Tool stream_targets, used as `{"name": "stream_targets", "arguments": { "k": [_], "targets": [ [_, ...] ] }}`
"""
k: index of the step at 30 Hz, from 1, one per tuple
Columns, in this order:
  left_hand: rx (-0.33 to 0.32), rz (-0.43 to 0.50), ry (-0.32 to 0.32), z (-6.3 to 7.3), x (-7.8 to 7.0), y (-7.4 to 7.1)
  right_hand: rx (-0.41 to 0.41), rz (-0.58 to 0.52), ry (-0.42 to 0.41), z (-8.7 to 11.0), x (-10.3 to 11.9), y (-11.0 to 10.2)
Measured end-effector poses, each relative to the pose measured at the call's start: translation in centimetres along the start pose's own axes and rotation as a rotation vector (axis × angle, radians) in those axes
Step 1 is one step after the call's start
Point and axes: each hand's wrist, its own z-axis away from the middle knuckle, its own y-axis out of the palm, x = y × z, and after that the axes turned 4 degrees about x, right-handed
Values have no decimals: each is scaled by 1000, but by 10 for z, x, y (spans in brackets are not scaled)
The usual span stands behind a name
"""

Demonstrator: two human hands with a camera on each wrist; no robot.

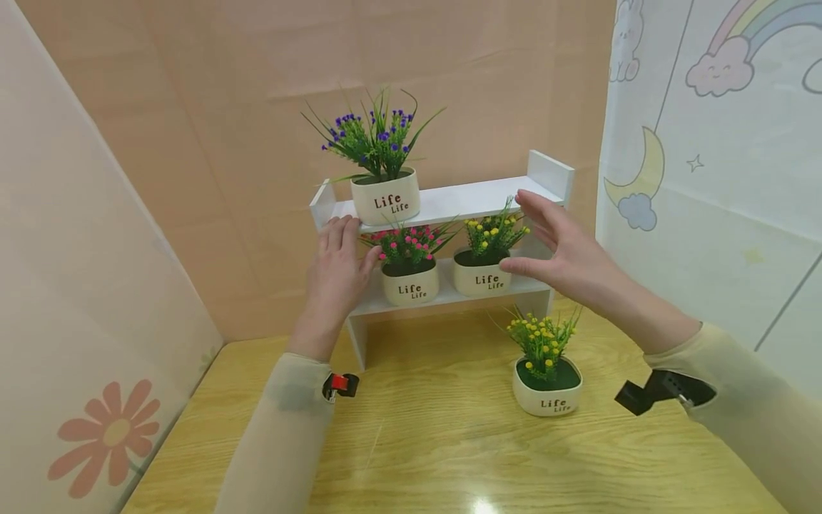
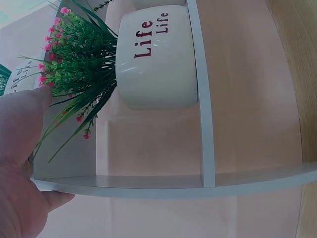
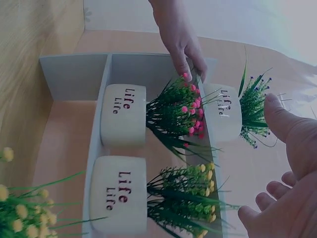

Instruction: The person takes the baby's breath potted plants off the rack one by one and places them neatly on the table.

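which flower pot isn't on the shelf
The cream rounded pot of yellow flowers on the wooden table. The other yellow-flowered pot, the pink-flowered pot and purple-flowered pot are on the white two-tier shelf.

Wooden table (image 1: 417,442), white shelf (image 1: 478,196) and yellow-flowered pot (image 1: 547,398) on it, three pots (image 1: 411,289) shelved (purple-flowered one (image 1: 385,200) topmost)

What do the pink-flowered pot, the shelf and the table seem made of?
Pot: perhaps glazed ceramic or plastic; its cream side is smooth, softly shiny. Shelf: possibly painted or laminated board, its flat panels smooth and white. Table: wood or wood-look laminate; yellowish grain shows, with glossy glare.
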Motion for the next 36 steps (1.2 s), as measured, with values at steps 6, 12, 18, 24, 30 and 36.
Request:
{"name": "stream_targets", "arguments": {
  "k": [6,12,18,24,30,36],
  "targets": [
    [-13,-2,-1,1,1,1,21,18,8,-26,15,10],
    [-13,-7,-3,2,-1,2,30,72,-20,-49,21,17],
    [-20,-8,-2,2,0,5,44,58,-60,-74,28,21],
    [-26,-14,-8,1,1,4,72,29,-72,-92,37,27],
    [-13,-22,-5,-1,-2,3,77,52,-41,-111,41,28],
    [-22,-19,-7,0,-3,1,87,55,-23,-130,43,30]
  ]
}}
